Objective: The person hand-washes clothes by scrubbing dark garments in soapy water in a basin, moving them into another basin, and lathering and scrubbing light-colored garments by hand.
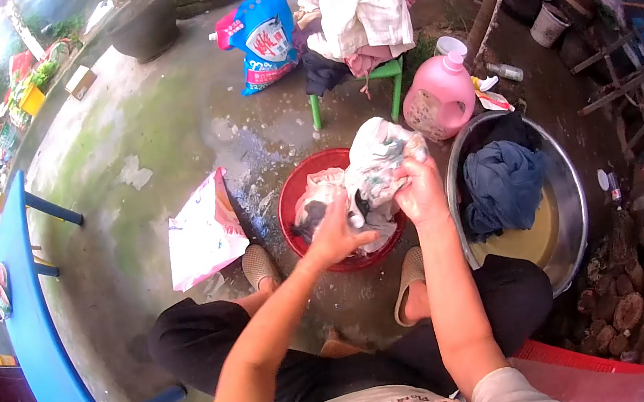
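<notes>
A bunched white cloth (pixel 375 154) with dark patches is gripped in my right hand (pixel 420 189), raised over the right side of a red basin (pixel 289 222). My left hand (pixel 334 235) is at the basin's front left, its thumb and fingers apart. It is over or against the pale and dark wet laundry (pixel 320 188) in the basin; whether it touches the cloth I cannot tell. The basin sits on the wet floor between my feet.
Right of the basin is a metal tub (pixel 579 196) holding dark blue clothing (pixel 504 183) and yellowish water. Beyond stand a pink jug (pixel 437 96), a green stool (pixel 393 78) piled with clothes (pixel 361 3), and a blue detergent bag (pixel 265 40). A blue bench (pixel 42 333) is at left.
</notes>
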Tool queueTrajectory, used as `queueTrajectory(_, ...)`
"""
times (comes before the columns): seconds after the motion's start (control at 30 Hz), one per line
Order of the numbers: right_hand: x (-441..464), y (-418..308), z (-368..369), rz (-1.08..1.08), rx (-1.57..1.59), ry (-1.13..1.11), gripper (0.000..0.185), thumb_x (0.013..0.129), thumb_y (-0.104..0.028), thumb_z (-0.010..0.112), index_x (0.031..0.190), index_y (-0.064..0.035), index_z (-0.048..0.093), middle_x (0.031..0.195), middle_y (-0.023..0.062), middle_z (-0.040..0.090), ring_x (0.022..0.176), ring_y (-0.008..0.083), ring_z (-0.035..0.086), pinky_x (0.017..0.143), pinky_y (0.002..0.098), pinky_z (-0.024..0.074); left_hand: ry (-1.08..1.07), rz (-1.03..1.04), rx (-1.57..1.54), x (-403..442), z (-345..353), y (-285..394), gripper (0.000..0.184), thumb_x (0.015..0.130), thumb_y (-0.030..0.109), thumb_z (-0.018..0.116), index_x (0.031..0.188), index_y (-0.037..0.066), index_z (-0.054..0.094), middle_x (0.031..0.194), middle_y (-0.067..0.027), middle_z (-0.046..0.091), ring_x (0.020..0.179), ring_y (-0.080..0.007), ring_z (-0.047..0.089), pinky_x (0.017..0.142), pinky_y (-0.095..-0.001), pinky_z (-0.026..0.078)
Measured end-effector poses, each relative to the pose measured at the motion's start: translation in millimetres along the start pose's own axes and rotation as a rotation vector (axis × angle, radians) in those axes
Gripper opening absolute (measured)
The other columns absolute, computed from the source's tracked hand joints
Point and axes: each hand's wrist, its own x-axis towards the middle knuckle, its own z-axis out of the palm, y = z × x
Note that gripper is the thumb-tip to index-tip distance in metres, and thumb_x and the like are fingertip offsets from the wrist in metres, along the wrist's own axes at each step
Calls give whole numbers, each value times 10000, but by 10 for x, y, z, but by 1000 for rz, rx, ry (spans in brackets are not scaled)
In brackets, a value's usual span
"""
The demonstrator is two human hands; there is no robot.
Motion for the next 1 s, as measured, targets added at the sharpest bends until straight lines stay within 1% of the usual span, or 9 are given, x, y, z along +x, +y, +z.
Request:
queueTrajectory(0.1, 60, -58, -312, -160, -433, 1, 255, 725, 53, 420, 939, -27, 534, 865, 26, 544, 775, 149, 557, 716, 296, 495, 222, -360, -50, 151, 122, -350, 338, 830, 65, 499, 1151, 55, 605, 1034, -207, 645, 1014, -353, 608, 923, -393, 457)
queueTrajectory(0.13, 33, -213, -339, -188, -618, 48, 152, 744, 32, 433, 827, -53, 528, 775, -6, 513, 674, 106, 518, 646, 265, 473, 312, -295, -122, 232, 24, -569, 350, 801, -32, 480, 1106, 30, 641, 943, -74, 684, 884, -167, 612, 786, -313, 478)
queueTrajectory(0.17, -36, -361, -247, -162, -752, 221, 122, 745, 29, 446, 762, -74, 508, 713, -27, 480, 592, 80, 457, 558, 244, 412, 329, -163, -225, 265, -230, -450, 302, 817, -29, 467, 1056, 18, 645, 911, -68, 685, 860, -150, 602, 780, -305, 476)
queueTrajectory(0.43, 71, -162, -626, -155, -527, 220, 214, 759, 35, 499, 939, -3, 606, 782, 11, 571, 647, 124, 578, 567, 266, 497, 468, 104, -426, 568, -1489, 582, 387, 743, -89, 434, 1061, 12, 629, 961, -53, 660, 915, -166, 590, 842, -283, 458)
queueTrajectory(0.5, 26, 8, -640, 15, -389, 92, 279, 792, -84, 550, 1056, -11, 608, 939, 64, 635, 800, 186, 646, 623, 332, 559, 452, 135, -415, 564, -1445, 575, 392, 761, -101, 436, 1082, 18, 627, 1019, -45, 642, 978, -155, 576, 886, -280, 443)
queueTrajectory(0.7, -220, 1073, -975, 841, -1359, -349, 260, 876, -175, 553, 1081, -19, 585, 920, 117, 670, 752, 201, 660, 598, 355, 523, -175, -3, 163, 30, -574, -482, 466, 789, 38, 601, 1247, 115, 565, 1206, -157, 602, 1140, -276, 563, 953, -367, 443)
queueTrajectory(0.83, -94, 1297, -1694, 291, -1786, 162, 406, 874, -327, 566, 1162, -41, 556, 899, 178, 683, 846, 328, 669, 743, 439, 521, -242, -426, 38, -318, -451, -983, 394, 857, 217, 603, 1231, 97, 573, 1225, -200, 566, 1151, -322, 544, 968, -402, 429)
queueTrajectory(0.9, -24, 1107, -1448, 41, -1522, 377, 483, 857, -253, 612, 1265, -29, 480, 1201, 204, 583, 1091, 355, 572, 929, 434, 452, 8, -303, 175, -196, -467, -978, 424, 871, 310, 603, 1240, 103, 568, 1285, -228, 498, 1213, -354, 477, 986, -416, 411)
queueTrajectory(1.0, 261, 1193, -1554, -126, -1486, 200, 597, 850, -255, 611, 1364, -61, 379, 1349, 212, 464, 1241, 379, 446, 1020, 437, 371, 111, -324, 222, 144, -314, -1175, 544, 856, 389, 616, 1315, 121, 498, 1355, -244, 419, 1270, -396, 400, 1040, -428, 365)
